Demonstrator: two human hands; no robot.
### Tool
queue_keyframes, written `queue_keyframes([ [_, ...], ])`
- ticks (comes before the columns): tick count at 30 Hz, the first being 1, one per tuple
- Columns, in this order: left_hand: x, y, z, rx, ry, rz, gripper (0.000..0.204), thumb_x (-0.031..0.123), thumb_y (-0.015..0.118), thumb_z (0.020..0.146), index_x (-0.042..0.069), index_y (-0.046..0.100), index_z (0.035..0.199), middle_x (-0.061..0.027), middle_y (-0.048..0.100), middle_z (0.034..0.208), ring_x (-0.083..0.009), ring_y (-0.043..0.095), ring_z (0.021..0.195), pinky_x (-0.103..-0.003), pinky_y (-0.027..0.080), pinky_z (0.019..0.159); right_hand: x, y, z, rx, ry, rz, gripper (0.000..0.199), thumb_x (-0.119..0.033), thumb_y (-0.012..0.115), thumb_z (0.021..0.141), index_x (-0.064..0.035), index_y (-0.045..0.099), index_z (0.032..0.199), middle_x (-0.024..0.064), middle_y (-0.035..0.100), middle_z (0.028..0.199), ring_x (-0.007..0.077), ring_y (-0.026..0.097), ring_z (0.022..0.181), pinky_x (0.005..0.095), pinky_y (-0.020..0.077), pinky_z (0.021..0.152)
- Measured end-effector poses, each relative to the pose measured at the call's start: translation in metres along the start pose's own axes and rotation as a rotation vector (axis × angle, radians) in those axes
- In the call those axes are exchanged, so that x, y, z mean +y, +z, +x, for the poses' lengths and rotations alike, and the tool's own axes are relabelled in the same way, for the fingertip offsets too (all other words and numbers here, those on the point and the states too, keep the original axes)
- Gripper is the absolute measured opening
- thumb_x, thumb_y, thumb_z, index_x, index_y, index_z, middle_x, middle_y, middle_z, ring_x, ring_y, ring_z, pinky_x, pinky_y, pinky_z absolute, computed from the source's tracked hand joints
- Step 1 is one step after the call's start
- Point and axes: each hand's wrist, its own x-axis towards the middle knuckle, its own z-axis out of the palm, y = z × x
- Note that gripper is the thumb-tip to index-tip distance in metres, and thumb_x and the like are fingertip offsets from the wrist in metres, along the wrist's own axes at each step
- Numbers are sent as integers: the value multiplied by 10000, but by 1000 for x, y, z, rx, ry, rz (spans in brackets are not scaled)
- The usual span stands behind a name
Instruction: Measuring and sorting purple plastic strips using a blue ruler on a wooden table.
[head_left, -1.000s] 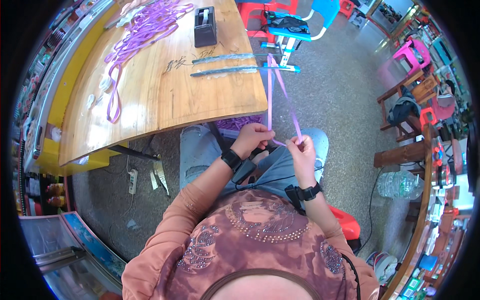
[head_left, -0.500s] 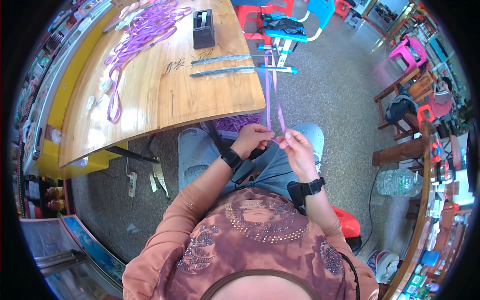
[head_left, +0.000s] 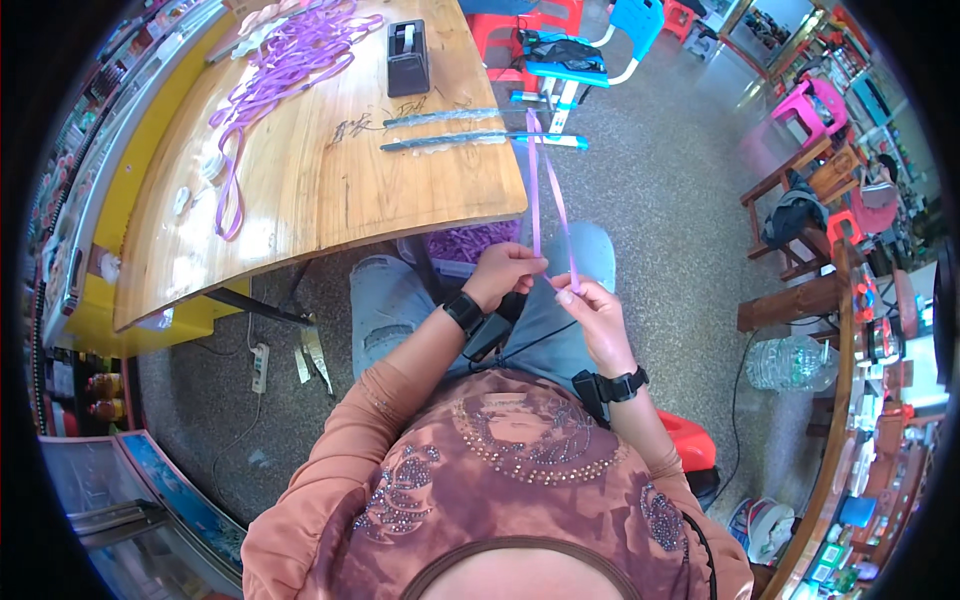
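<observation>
A: Ribbon (head_left: 541,190), purple: two strands run from the surface (head_left: 330,180) edge down to the lap. Left hand (head_left: 508,272) pinches one strand, right hand (head_left: 592,310) pinches the other.

B: Handling?

A: Judged light, limp, probably slick; no stiffness to hold shape. Best gripped flat between thumb and fingertip, near the ends, kept taut.
</observation>
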Motion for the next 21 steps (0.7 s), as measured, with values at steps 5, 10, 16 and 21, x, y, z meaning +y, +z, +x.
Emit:
queue_keyframes([
  [5,-2,3,1,-91,-81,71,141,156,709,827,46,664,903,10,617,720,-72,570,590,-204,466,529,7,-1,5,-23,-2,133,136,-67,634,896,-12,646,1020,63,646,1047,116,578,948,282,455,874],
  [10,-14,0,0,-190,-195,93,172,130,718,792,14,655,901,-26,637,741,-104,593,600,-232,488,530,3,8,11,-18,41,201,283,-52,639,889,-18,581,1165,71,629,1058,128,587,952,287,470,879],
  [16,-11,2,-1,-320,-263,165,141,125,700,800,10,654,866,-39,652,742,-101,598,610,-231,488,530,14,2,16,93,103,41,390,-49,655,876,-14,538,1247,61,622,1033,112,577,937,256,469,852],
  [21,-12,-1,1,-343,-298,194,142,141,686,816,10,654,862,-42,666,754,-95,597,611,-226,490,536,14,1,19,93,132,-172,303,-80,690,858,-6,611,1141,23,639,933,87,585,854,243,487,760],
])
